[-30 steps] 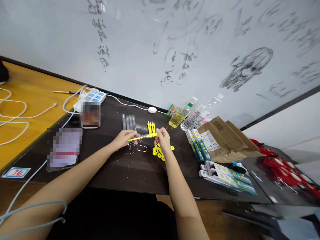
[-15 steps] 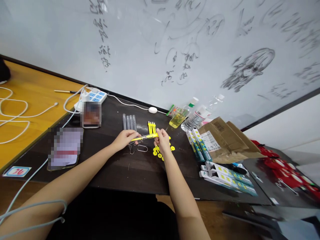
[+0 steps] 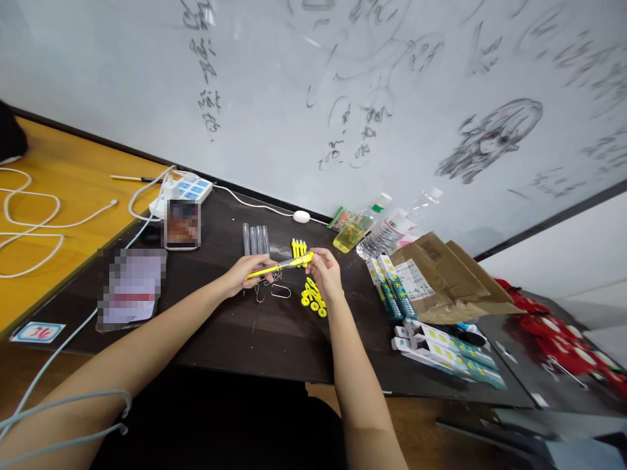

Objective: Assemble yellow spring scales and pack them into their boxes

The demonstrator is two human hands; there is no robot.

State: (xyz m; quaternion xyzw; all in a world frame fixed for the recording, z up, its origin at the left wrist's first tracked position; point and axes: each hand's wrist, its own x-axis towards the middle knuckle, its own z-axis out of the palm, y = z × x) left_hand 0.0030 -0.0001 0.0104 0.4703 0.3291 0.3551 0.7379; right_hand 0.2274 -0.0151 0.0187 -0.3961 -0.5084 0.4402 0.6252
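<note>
A slim yellow rod with a clear tube section (image 3: 292,262) is held slanting above the dark table, its right end higher. My left hand (image 3: 241,274) is closed round its lower yellow end. My right hand (image 3: 327,269) pinches the yellow upper end; the fingertips partly hide it. Just behind the rod lie several clear tubes (image 3: 256,240) in a row and several yellow sticks (image 3: 298,248). Bent metal wire pieces (image 3: 281,292) lie below the rod. Yellow ring-ended pieces (image 3: 314,300) are heaped beside my right wrist.
Two phones, one lying flat (image 3: 133,287), and a power strip (image 3: 193,189) with cables are at the left. Bottles (image 3: 353,233) stand by the whiteboard. A cardboard box (image 3: 435,267) and green-white cartons (image 3: 455,356) occupy the right side of the table (image 3: 274,346).
My left hand has shifted slightly left along with the rod. My right hand has moved a little up and right, uncovering more yellow ring-ended pieces. The camera view has shifted slightly.
</note>
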